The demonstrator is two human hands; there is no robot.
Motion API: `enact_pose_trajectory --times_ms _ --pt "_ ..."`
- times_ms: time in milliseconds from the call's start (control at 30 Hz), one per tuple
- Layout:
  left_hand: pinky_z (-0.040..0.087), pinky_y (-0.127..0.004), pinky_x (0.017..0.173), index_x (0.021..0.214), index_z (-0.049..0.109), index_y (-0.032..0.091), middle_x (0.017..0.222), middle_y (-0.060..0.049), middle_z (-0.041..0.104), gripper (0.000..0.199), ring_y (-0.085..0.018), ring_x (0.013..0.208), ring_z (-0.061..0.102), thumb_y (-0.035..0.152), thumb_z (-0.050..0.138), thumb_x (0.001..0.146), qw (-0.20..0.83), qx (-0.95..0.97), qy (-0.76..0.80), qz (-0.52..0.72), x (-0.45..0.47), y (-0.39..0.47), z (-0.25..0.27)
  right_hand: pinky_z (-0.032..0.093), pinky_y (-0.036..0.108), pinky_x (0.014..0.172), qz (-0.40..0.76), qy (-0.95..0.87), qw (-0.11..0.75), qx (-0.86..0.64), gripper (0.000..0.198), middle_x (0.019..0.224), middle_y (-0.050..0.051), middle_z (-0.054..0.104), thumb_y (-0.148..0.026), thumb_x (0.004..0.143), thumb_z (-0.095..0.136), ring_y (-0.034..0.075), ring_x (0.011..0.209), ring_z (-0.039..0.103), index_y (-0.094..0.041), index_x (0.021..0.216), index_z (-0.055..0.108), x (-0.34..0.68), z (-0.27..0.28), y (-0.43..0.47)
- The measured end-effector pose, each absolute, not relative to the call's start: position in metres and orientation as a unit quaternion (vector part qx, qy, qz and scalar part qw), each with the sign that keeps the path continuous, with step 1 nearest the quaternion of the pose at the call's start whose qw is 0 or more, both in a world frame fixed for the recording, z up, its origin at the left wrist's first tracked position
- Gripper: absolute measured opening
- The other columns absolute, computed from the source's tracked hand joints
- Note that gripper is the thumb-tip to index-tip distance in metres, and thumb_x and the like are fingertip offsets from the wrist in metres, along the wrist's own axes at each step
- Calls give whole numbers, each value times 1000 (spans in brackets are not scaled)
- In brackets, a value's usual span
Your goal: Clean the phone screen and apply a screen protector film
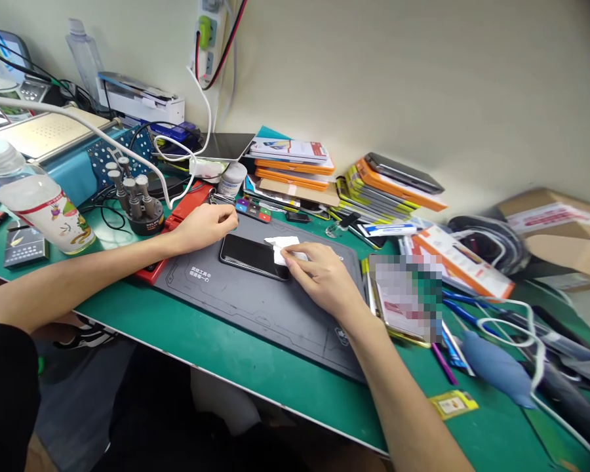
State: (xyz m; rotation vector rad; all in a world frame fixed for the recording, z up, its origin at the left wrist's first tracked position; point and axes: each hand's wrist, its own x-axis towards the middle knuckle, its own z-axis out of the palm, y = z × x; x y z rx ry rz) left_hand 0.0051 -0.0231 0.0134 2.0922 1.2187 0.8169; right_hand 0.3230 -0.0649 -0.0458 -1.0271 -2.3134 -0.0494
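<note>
A black smartphone (248, 255) lies face up on a grey work mat (275, 328). Over its right end, my right hand (327, 278) pinches a crumpled white tissue (279, 244) between thumb and fingers. The tissue touches or hangs just above the phone's upper right edge. My left hand (207, 226) is curled closed near the mat's back left, beside a red tool holder (189, 203). Its fingertips are turned away, so whatever it may hold is hidden.
A round stand of screwdrivers (140, 203) and a plastic bottle (42, 203) stand at left. Boxes (295, 164) are stacked along the wall. To the right lie a pixelated phone-like object (406, 298), a blue air blower (496, 370) and white cables. A white cord (103, 134) crosses the left side.
</note>
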Motion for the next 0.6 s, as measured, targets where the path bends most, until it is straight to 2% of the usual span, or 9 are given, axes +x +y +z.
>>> enact_pose_trajectory --times_ms 267,467,600 --pt "35 -30 67 68 41 24 62 2 57 33 -13 63 51 34 47 99 286 781 465 302 4 -22 12 61 53 97 -41 -905 225 -358 36 128 16 83 -34 118 50 34 116 77 -22 126 83 313 -40 -59" --pt "35 -30 66 68 43 24 61 3 56 33 -13 62 50 35 47 99 290 784 463 295 2 -24 14 64 48 92 -23 -879 283 -383 38 120 13 86 -33 118 50 31 111 80 -24 112 87 330 -43 -64" --pt "36 -29 66 70 47 23 61 4 55 32 -13 62 49 36 49 99 293 781 461 304 0 -25 15 65 48 91 -24 -869 290 -401 38 117 11 87 -32 117 51 30 106 81 -26 108 88 335 -44 -71"
